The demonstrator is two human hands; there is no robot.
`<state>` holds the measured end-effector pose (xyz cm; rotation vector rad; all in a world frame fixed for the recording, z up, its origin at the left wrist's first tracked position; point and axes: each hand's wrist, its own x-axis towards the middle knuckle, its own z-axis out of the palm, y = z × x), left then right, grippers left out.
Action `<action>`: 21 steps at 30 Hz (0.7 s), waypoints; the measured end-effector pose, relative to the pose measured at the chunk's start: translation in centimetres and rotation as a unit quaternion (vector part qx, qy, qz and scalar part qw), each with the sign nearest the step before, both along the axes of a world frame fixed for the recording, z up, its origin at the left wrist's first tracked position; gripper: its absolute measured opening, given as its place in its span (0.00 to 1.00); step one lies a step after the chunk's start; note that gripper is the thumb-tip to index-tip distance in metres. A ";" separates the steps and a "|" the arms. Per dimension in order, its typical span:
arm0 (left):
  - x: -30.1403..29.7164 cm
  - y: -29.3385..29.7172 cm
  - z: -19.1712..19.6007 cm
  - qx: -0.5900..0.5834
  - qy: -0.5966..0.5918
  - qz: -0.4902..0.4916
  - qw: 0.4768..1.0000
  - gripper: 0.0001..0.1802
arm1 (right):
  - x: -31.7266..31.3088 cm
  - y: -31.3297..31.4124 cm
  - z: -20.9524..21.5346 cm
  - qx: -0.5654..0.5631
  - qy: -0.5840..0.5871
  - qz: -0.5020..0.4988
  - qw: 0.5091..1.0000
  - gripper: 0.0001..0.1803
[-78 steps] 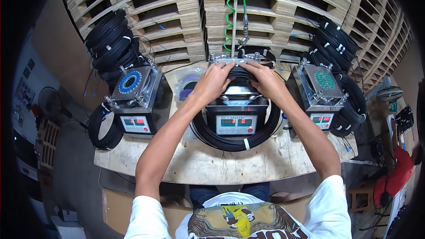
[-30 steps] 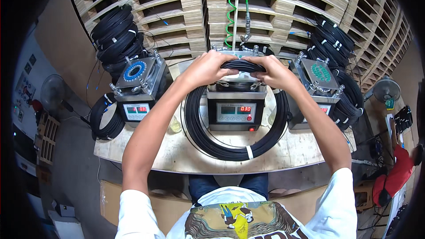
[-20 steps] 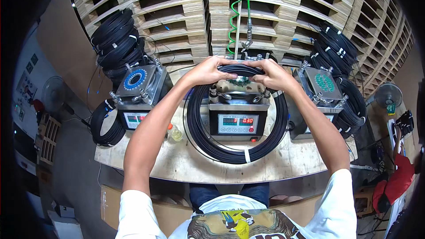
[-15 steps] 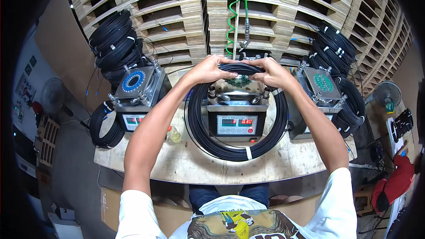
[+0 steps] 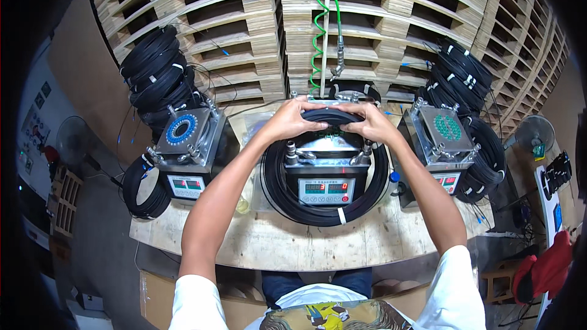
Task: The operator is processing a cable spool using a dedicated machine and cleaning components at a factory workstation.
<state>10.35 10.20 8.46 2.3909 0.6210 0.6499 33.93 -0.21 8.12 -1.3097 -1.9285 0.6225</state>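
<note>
A large coil of black cable (image 5: 318, 215) rings the middle metal machine (image 5: 326, 191), its near side lying low in front of the display panel. A white tie (image 5: 342, 215) binds it there. My left hand (image 5: 292, 121) and my right hand (image 5: 370, 123) grip the coil's far side from either side, over the back of the machine. Both have thumbs toward me and fingers behind the bundle; the fingertips nearly meet in the middle. Below the thumbs, the machine's top plate with green parts is partly hidden by the coil.
Similar machines stand at left (image 5: 181, 137) and right (image 5: 445, 131). Stacked black cable coils (image 5: 156, 67) rise behind the left one, more (image 5: 461, 79) behind the right. A green coiled hose (image 5: 319, 30) hangs before wooden pallets (image 5: 226, 24). At right sits a person in red (image 5: 544, 269).
My hands have come lower and slightly closer together with the coil's far side. The red digits on the middle machine's display have changed. The whole view has shifted a little.
</note>
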 end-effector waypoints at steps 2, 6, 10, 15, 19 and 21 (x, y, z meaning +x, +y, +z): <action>-0.2 0.3 0.1 0.023 -0.005 0.006 1.000 0.32 | -0.3 0.1 1.0 0.008 -0.025 -0.007 1.000 0.31; -0.4 -0.2 1.3 0.099 0.035 -0.001 0.994 0.31 | -0.5 -0.1 2.2 0.013 -0.079 0.003 0.997 0.31; -1.4 -1.4 2.8 0.125 0.039 0.009 0.991 0.28 | -1.6 -0.7 4.2 0.016 -0.110 0.017 0.994 0.33; -3.2 -4.4 7.8 0.157 0.009 0.010 0.987 0.26 | -3.6 -3.3 9.1 0.076 -0.136 0.007 0.988 0.28; -5.1 -8.0 9.4 0.169 -0.010 0.007 0.986 0.26 | -5.0 -6.8 11.0 0.142 -0.172 0.023 0.975 0.29; -6.3 -10.9 8.6 0.133 0.011 0.010 0.991 0.25 | -6.9 -9.6 10.6 0.054 -0.194 0.006 0.980 0.30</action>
